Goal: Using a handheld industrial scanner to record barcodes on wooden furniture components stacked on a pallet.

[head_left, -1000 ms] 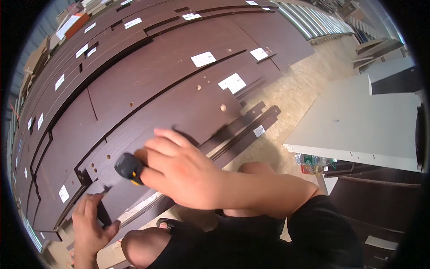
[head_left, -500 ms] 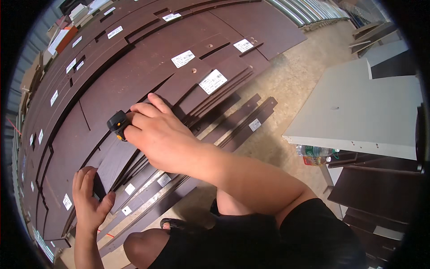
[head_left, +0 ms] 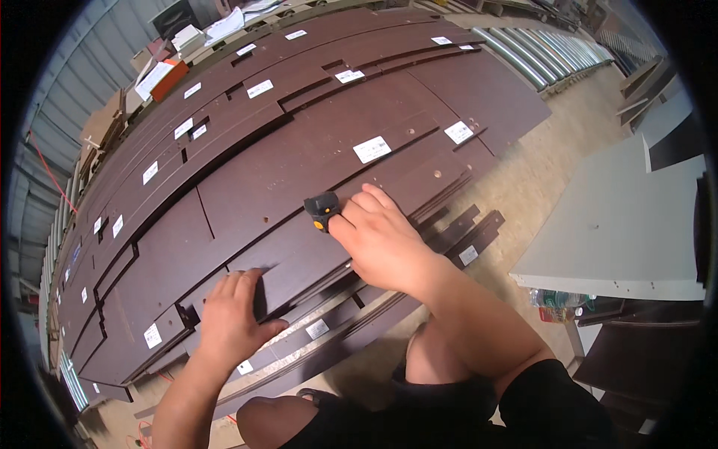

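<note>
I see the front panel (head_left: 307,258) now without its white label, plain face up, fingers parted on my left hand (head_left: 230,318), bent on my right hand (head_left: 380,238) (grip unclear)

Panels (head_left: 299,161) in front, rollers (head_left: 516,61) beyond at right, perhaps 2 bottles (head_left: 557,299) beside right-hand board (head_left: 617,232)

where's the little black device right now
In the head view, just left of centre, the black device sits on a finger of the right hand, over the dark brown panels.
</note>
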Demonstrator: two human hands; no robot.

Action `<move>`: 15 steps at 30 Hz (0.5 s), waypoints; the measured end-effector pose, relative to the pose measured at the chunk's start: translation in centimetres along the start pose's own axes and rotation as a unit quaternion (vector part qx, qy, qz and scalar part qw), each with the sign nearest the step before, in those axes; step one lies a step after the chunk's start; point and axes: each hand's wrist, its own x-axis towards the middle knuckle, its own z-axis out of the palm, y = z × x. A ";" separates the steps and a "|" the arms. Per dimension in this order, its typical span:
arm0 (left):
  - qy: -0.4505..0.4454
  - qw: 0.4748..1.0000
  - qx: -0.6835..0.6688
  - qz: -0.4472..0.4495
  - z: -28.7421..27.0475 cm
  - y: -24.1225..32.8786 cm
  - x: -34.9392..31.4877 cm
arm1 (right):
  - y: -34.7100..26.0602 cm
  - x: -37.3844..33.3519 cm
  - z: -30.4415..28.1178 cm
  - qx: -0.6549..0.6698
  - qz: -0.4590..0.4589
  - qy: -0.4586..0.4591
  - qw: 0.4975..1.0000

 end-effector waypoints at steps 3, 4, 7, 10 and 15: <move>-0.017 0.999 0.018 -0.021 0.1 -0.2 -0.2 | -0.2 0.6 -0.4 -0.003 -0.016 0.009 1.000; -0.021 0.999 0.020 -0.018 0.4 -0.3 0.1 | 0.0 0.6 -0.6 -0.005 -0.015 0.005 1.000; -0.029 0.999 0.019 -0.006 1.0 -0.5 0.7 | 0.4 0.5 -1.1 0.025 -0.027 0.009 0.999; -0.062 0.998 0.022 -0.024 0.2 -0.3 0.8 | 0.5 0.5 -1.2 0.021 -0.023 -0.016 0.999; 0.068 0.994 -0.079 -0.026 -2.3 -5.9 3.3 | -0.5 0.3 -2.1 0.004 -0.008 -0.067 0.998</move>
